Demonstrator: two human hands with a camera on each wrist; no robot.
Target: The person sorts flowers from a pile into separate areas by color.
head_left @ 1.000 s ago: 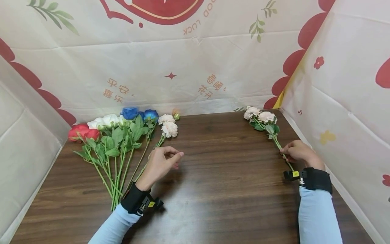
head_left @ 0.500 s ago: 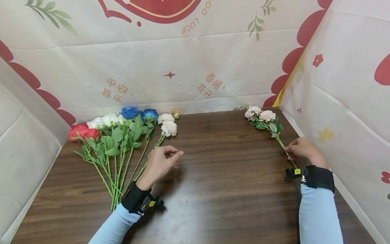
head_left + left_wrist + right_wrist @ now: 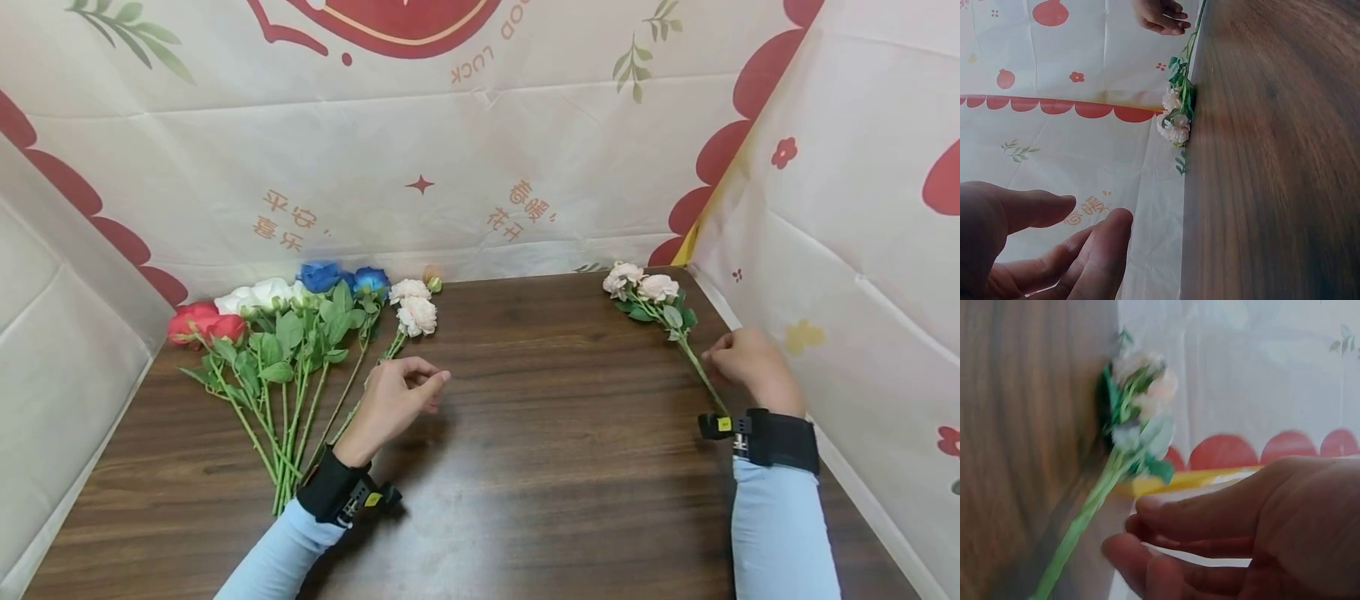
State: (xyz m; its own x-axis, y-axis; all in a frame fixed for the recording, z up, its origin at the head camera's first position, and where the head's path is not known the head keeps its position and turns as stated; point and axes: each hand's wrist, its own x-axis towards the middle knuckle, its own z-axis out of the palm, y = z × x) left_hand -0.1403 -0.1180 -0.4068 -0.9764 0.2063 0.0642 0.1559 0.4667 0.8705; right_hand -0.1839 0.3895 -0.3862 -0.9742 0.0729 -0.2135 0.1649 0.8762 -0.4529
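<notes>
The step in hand looks like the setting down of a pale pink spray at the right of the frame, and it seems all but done. The spray lies on the brown table, its blooms near the far edge and its stem slanting down to the right. The right hand hovers just beside that stem, thumb and fingers curved but parted, with nothing between them; in the right wrist view the stem runs clear of the fingertips (that view is rather blurred). The next move, I judge, calls for lifting the right hand off without brushing the stem, lest the spray roll.

The right forearm comes straight up from the lower right of the frame, the wrist bent so the fingers point left. The left arm slants in from lower left of centre. Its left hand is idle, fingers loosely bent, thumb apart from them, holding nothing. It crosses in front of a second pale spray; whether it touches that stem I cannot tell. Farther left lie blue flowers, white flowers and red flowers, stems converging toward the lower left.
</notes>
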